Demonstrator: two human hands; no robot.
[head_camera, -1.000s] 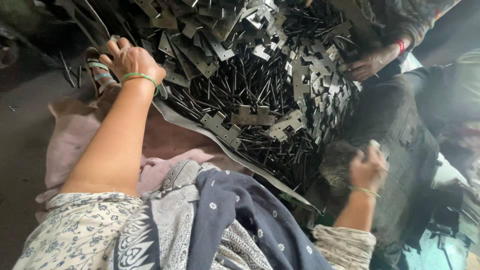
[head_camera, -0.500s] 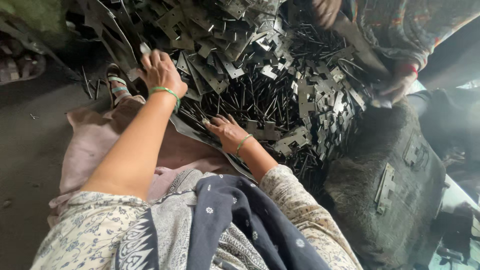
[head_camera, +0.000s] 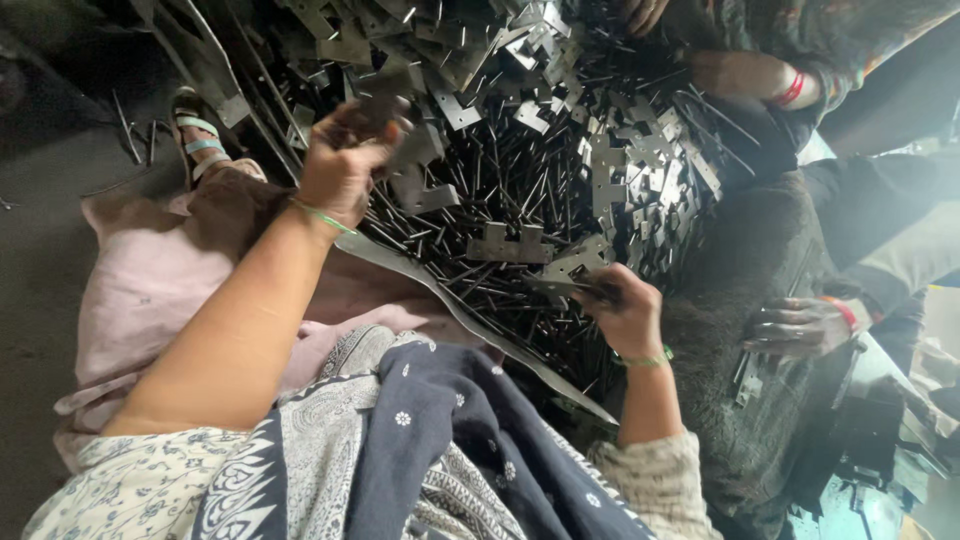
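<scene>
A big heap of small flat metal brackets and thin rods fills the middle of the view. My left hand, with a green bangle at the wrist, is raised over the heap's left side, shut on a grey metal bracket. At the heap's near right edge my right hand grips another metal bracket. A T-shaped bracket lies loose between my two hands.
A bent metal sheet edges the heap over my pink-clothed lap. A sandalled foot shows at the left. Other people's hands with red bangles work at the top right and on a dark furry cloth.
My right hand has moved right, from the heap's middle to its near right edge, and closed on a bracket. My left hand has closed on a bracket and lifted slightly.
</scene>
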